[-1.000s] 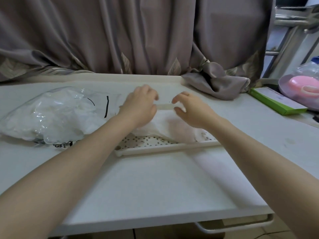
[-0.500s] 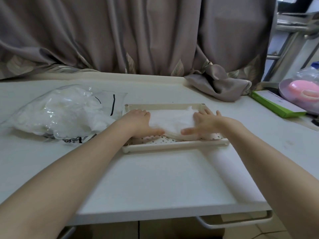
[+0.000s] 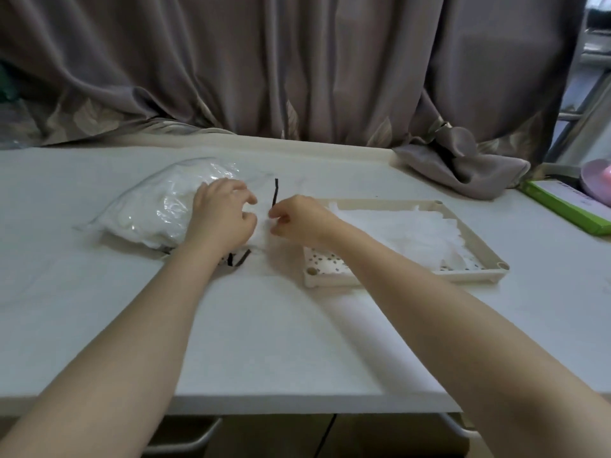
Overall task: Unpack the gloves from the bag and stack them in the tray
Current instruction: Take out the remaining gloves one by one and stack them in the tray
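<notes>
Bag: we are seeing the clear plastic bag lying toward the back left part of the white table, bulging with white gloves packed inside; its open mouth, marked with black lines, is facing right toward the tray.
Left hand: the left hand is resting on the bag's right end, fingers curled and thumb drawn in at the mouth; we are reading it as gripping the plastic there, though the fingertips are partly hidden.
Right hand: the right hand is sitting just beside the left, at the bag's mouth, thumb and forefinger pressed together in a pinch; what lies between them we cannot tell for certain, most likely the thin film edge.
Tray: the cream perforated tray is lying to the right of the bag, nearer the table's right edge.
Stacked gloves: a flat pile of white gloves is filling the tray's back and middle; dotted floor is showing along the front rim.
Green box: the green box is lying at the back right corner.
Curtain: the grey curtain is hanging along the back edge.
</notes>
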